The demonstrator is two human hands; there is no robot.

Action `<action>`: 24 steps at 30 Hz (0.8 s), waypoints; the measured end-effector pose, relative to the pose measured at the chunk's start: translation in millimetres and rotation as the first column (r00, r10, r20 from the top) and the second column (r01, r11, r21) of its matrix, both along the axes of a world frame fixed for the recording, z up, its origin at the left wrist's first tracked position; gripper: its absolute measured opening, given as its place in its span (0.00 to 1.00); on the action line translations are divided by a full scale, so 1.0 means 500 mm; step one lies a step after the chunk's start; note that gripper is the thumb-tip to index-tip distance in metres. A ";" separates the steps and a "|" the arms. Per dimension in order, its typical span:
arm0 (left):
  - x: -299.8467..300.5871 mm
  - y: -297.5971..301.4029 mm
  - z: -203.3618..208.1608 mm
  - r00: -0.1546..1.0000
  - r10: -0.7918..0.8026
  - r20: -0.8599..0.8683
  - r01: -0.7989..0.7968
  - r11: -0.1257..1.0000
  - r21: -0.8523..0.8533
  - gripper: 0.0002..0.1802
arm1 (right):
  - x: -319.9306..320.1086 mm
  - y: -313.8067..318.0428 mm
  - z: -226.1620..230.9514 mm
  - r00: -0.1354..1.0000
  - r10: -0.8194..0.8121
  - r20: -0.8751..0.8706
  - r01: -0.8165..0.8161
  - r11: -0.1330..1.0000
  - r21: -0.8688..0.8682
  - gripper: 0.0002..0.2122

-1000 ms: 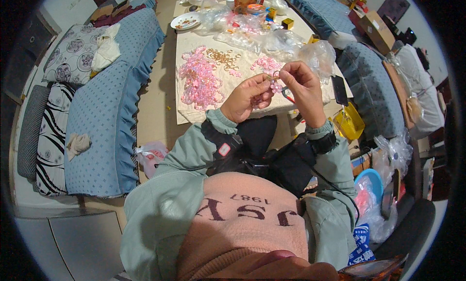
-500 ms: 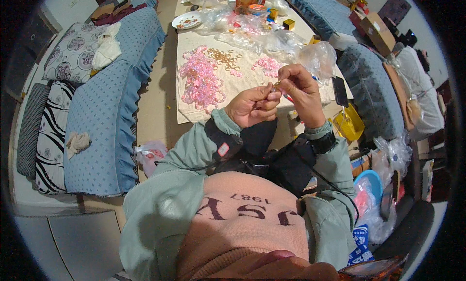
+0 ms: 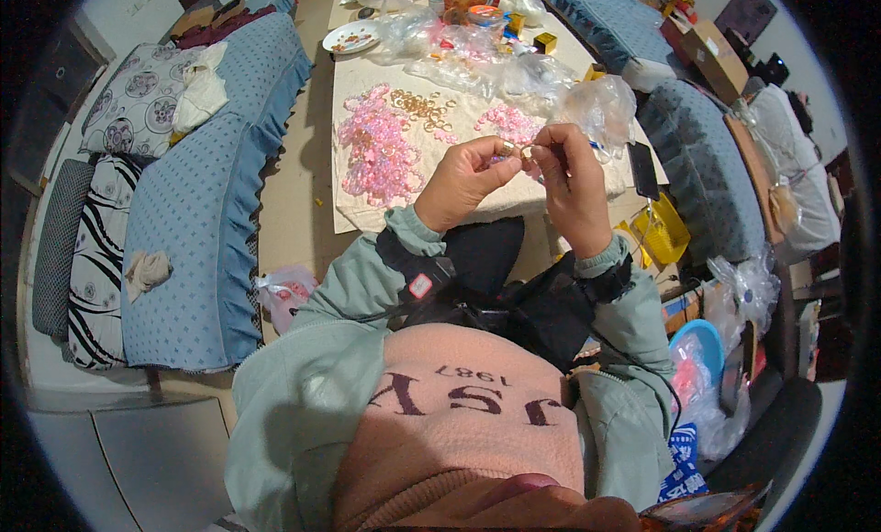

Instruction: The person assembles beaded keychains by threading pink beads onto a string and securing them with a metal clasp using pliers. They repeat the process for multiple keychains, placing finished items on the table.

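Over the near edge of the table, my left hand point(image 3: 466, 179) and my right hand point(image 3: 574, 185) meet fingertip to fingertip. Both pinch a small gold-coloured piece point(image 3: 526, 153); it is too small for its exact kind to show. A shiny gold band also shows at my left fingers. Beyond my left hand lies a large heap of pink beaded strings point(image 3: 376, 156). Gold-coloured rings point(image 3: 424, 110) are scattered beside that heap. A smaller pile of pink beads point(image 3: 507, 123) sits just past my fingertips, partly behind them.
Crumpled clear plastic bags point(image 3: 528, 78) spread over the table's far half, near a white plate point(image 3: 351, 39) and a red packet point(image 3: 471, 0). At the right edge lies a black phone point(image 3: 642, 171), above a yellow basket point(image 3: 667, 231). Blue-covered sofas point(image 3: 206, 192) flank the table.
My left hand has turned and its curled fingers have opened out into a thumb-and-finger pinch. The right hand stays nearly in place. The gold piece remains between the fingertips.
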State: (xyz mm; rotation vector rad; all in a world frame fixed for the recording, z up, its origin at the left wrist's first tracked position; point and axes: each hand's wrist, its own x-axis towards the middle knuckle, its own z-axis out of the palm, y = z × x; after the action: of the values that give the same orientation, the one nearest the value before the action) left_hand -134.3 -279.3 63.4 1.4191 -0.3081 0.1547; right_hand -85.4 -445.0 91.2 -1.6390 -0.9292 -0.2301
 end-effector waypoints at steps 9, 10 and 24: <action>-0.007 -0.007 -0.011 0.987 0.122 0.107 -0.138 0.979 0.149 0.10 | 0.008 -0.008 0.010 0.951 -0.006 0.308 0.048 0.990 -0.129 0.04; -0.008 -0.008 -0.011 0.986 0.126 0.111 -0.142 0.978 0.153 0.10 | 0.007 -0.008 0.009 0.957 -0.008 0.291 0.047 0.991 -0.126 0.04; 0.006 0.030 -0.015 0.612 -0.767 -0.195 0.500 0.565 -0.656 0.11 | 0.007 -0.024 -0.012 0.917 0.028 0.397 -0.023 1.000 -0.017 0.05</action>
State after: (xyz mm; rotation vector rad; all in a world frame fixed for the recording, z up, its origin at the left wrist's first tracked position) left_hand -131.5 -264.5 56.0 0.6405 -0.3422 -0.6897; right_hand -82.0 -457.0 85.0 -1.6185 -1.2587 -0.5566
